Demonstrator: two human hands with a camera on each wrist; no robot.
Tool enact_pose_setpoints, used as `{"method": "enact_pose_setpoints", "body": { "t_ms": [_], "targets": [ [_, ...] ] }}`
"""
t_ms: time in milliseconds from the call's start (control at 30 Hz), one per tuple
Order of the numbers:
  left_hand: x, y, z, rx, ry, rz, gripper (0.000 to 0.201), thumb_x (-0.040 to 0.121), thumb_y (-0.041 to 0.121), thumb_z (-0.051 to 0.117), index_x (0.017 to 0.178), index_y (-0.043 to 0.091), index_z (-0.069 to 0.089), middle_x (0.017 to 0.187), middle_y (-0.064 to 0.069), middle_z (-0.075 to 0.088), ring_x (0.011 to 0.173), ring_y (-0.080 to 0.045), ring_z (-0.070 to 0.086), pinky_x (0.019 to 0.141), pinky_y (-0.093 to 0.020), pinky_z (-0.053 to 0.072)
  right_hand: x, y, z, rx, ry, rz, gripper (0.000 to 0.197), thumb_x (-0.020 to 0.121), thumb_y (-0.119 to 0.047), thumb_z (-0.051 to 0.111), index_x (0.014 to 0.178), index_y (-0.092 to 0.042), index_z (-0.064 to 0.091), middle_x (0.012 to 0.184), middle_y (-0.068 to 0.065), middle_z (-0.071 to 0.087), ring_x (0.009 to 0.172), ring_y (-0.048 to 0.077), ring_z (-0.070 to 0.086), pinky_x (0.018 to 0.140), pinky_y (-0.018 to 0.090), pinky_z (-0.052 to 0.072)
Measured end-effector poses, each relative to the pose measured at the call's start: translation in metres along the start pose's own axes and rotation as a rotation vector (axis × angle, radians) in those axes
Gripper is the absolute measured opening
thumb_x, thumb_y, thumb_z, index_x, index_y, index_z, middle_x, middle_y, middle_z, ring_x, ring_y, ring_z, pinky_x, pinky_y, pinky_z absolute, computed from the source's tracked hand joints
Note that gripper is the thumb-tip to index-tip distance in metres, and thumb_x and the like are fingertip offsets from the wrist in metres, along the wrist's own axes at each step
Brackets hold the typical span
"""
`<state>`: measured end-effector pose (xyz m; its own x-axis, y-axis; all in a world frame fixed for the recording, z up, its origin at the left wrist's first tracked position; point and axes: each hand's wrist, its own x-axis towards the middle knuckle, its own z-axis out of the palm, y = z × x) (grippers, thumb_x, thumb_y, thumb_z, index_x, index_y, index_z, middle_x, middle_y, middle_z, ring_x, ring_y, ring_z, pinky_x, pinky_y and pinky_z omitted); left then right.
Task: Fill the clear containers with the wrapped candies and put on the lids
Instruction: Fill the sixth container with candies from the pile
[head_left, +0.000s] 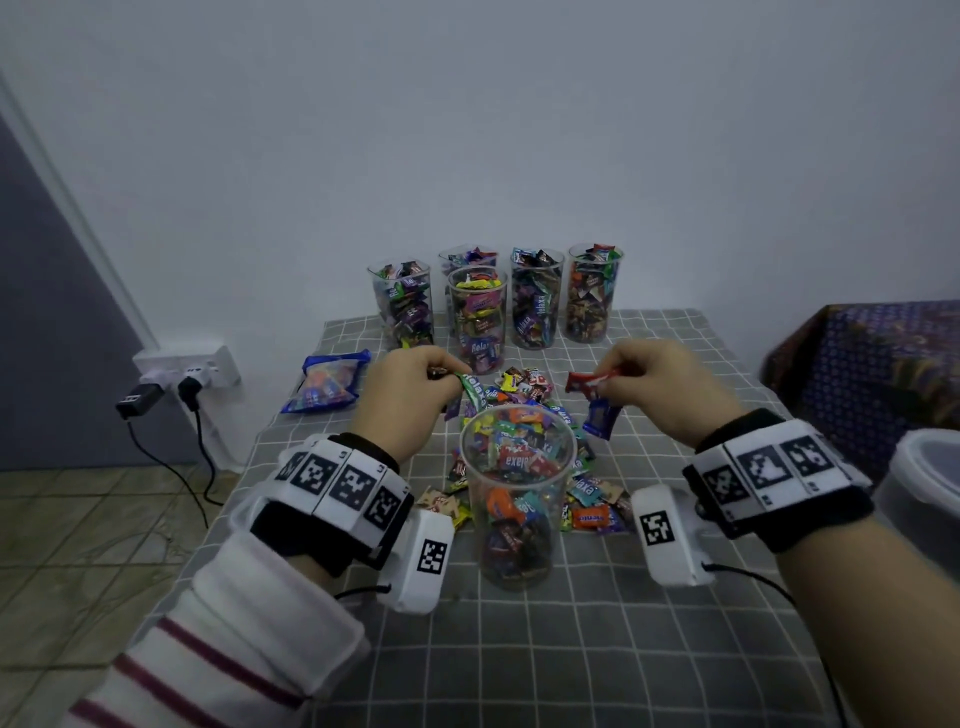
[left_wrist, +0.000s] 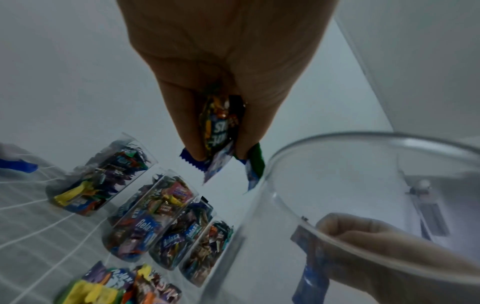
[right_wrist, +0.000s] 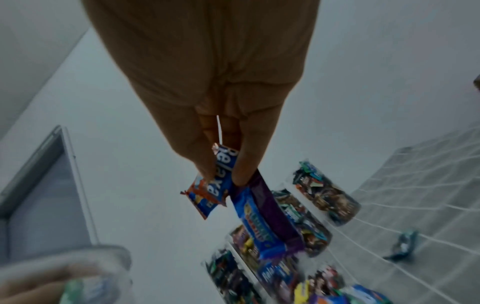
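A clear container (head_left: 517, 499), partly filled with wrapped candies, stands open at the table's middle front. Behind and around it lies a loose candy pile (head_left: 524, 387). My left hand (head_left: 415, 389) hovers left of the container's rim and pinches several candies (left_wrist: 218, 131), a green wrapper (head_left: 474, 391) sticking out. My right hand (head_left: 654, 384) hovers to the right, pinching a red candy (head_left: 587, 382) and a blue one (head_left: 600, 418); the right wrist view shows them as wrapped candies (right_wrist: 249, 203). Several full containers (head_left: 478, 317) without lids stand at the back.
A blue candy bag (head_left: 324, 382) lies at the table's left. A white-rimmed tub (head_left: 919, 488) sits off the right edge beside a patterned cloth (head_left: 872, 364). A wall socket with plugs (head_left: 187, 371) hangs left of the table. The checked tablecloth (head_left: 571, 649) covers the near side.
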<state>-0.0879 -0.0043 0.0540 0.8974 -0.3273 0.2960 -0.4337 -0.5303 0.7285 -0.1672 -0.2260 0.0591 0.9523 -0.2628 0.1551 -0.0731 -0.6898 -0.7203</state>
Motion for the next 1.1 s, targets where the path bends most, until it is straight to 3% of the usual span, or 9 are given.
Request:
{"method": "enact_pose_setpoints", "body": {
  "t_ms": [167,267,500,600,667,733,867,1000,1100],
  "targets": [
    [-0.005,0.008,-0.004,-0.072,0.065,0.052,0.015,0.085,0.011,0.062,0.082,0.023,0.07,0.083,0.001,0.069,0.08,-0.018,0.064,0.073,-0.035,0.053,-0.011,-0.027,-0.014,0.15,0.073,-0.112,0.022,0.081,0.002,0.064,0.072,-0.017,0.061,0.086,0.019,0.068,0.08,0.031,0.065,0.08,0.043,0.053],
    [-0.007,0.009,-0.006,-0.064,0.077,0.059,0.019,0.086,0.01,0.06,0.081,0.026,0.069,0.074,0.007,0.065,0.07,-0.013,0.06,0.067,-0.031,0.05,-0.019,-0.044,-0.017,0.231,0.074,-0.178,0.021,0.082,0.003,0.064,0.073,-0.016,0.061,0.087,0.022,0.068,0.076,0.024,0.063,0.079,0.041,0.052],
    [-0.01,0.006,-0.007,-0.126,0.082,0.045,0.021,0.085,0.008,0.059,0.078,0.025,0.07,0.057,0.011,0.06,0.05,-0.006,0.048,0.055,-0.027,0.041,-0.03,-0.062,0.001,0.186,-0.056,-0.276,0.014,0.082,-0.005,0.066,0.078,-0.018,0.065,0.084,0.012,0.069,0.084,0.031,0.065,0.079,0.047,0.054],
    [-0.012,0.008,-0.008,-0.141,0.079,0.039,0.025,0.085,0.008,0.059,0.075,0.029,0.068,0.053,0.008,0.06,0.048,-0.017,0.054,0.054,-0.034,0.049,-0.031,-0.06,0.009,0.076,-0.1,-0.277,0.009,0.084,-0.009,0.064,0.085,-0.017,0.068,0.079,0.001,0.066,0.076,0.019,0.063,0.074,0.033,0.054],
    [-0.014,0.009,-0.008,-0.132,0.089,0.05,0.027,0.084,0.008,0.059,0.074,0.031,0.067,0.066,0.004,0.067,0.064,-0.023,0.063,0.067,-0.042,0.056,-0.033,-0.06,0.012,0.037,-0.12,-0.275,0.01,0.085,-0.01,0.063,0.089,-0.018,0.068,0.077,-0.007,0.062,0.07,0.005,0.057,0.066,0.015,0.048],
    [-0.015,0.011,-0.008,-0.142,0.094,0.059,0.029,0.083,0.007,0.06,0.072,0.034,0.066,0.072,0.002,0.069,0.072,-0.024,0.065,0.073,-0.045,0.056,-0.034,-0.058,0.015,0.048,-0.132,-0.266,0.012,0.085,-0.012,0.064,0.096,-0.017,0.067,0.083,-0.009,0.063,0.076,0.002,0.059,0.07,0.013,0.049],
    [-0.015,0.015,-0.006,-0.155,0.073,0.083,0.033,0.084,0.008,0.06,0.071,0.038,0.064,0.074,0.002,0.069,0.074,-0.028,0.065,0.072,-0.048,0.055,-0.037,-0.048,0.022,0.051,-0.085,-0.26,0.038,0.081,-0.023,0.07,0.118,-0.019,0.061,0.11,-0.007,0.061,0.102,0.008,0.058,0.092,0.033,0.049],
    [-0.017,0.022,-0.005,-0.167,0.026,0.115,0.029,0.085,0.009,0.06,0.073,0.034,0.065,0.068,0.006,0.066,0.063,-0.019,0.06,0.066,-0.041,0.055,-0.042,-0.03,0.028,0.106,-0.28,-0.118,0.093,0.066,-0.045,0.078,0.144,-0.025,0.031,0.142,-0.008,0.04,0.127,0.006,0.041,0.107,0.03,0.037],
    [-0.02,0.027,-0.002,-0.176,-0.058,0.151,0.023,0.085,0.006,0.061,0.079,0.027,0.069,0.069,0.006,0.067,0.06,-0.007,0.058,0.061,-0.025,0.051,-0.044,-0.018,0.036,0.234,-0.41,-0.067,0.116,0.055,-0.051,0.084,0.148,-0.026,0.019,0.147,-0.007,0.036,0.131,0.006,0.039,0.109,0.033,0.036]
  ]
}}
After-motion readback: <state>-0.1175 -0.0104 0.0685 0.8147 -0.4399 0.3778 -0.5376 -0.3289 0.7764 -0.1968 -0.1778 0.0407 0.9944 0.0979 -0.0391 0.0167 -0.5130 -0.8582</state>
